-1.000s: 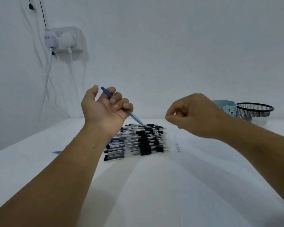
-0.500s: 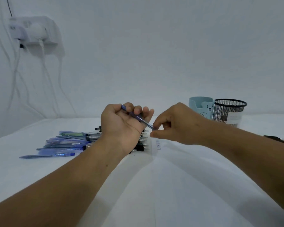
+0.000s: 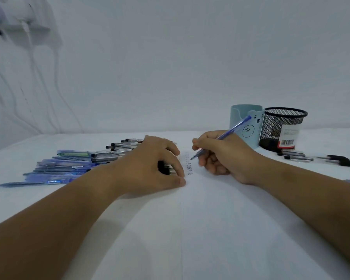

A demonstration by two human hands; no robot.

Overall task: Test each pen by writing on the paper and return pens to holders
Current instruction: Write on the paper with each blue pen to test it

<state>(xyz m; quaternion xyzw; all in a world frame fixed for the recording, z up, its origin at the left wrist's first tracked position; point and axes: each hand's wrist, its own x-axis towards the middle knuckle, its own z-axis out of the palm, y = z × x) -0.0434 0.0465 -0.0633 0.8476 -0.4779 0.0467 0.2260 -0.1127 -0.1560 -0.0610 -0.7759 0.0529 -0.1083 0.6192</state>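
Note:
My right hand point(image 3: 222, 156) grips a blue pen point(image 3: 228, 131) in a writing hold, its tip at the white paper point(image 3: 190, 219) just above a short column of written words point(image 3: 189, 167). My left hand point(image 3: 150, 166) rests on the paper's left edge with fingers spread, covering part of a pile of black-capped pens point(image 3: 117, 148). A pile of blue pens point(image 3: 57, 168) lies further left. Two holders stand at the back right: a light blue bear cup point(image 3: 245, 126) and a black mesh cup point(image 3: 281, 128).
A few black pens point(image 3: 315, 158) lie loose on the table in front of and right of the mesh cup. A wall socket with plugged cables point(image 3: 22, 19) hangs at the upper left. The white table meets the wall behind the holders.
The pen passed from my left hand to my right hand, which now holds it tip-down at the paper. My left hand lowered onto the paper's edge. The view swung right.

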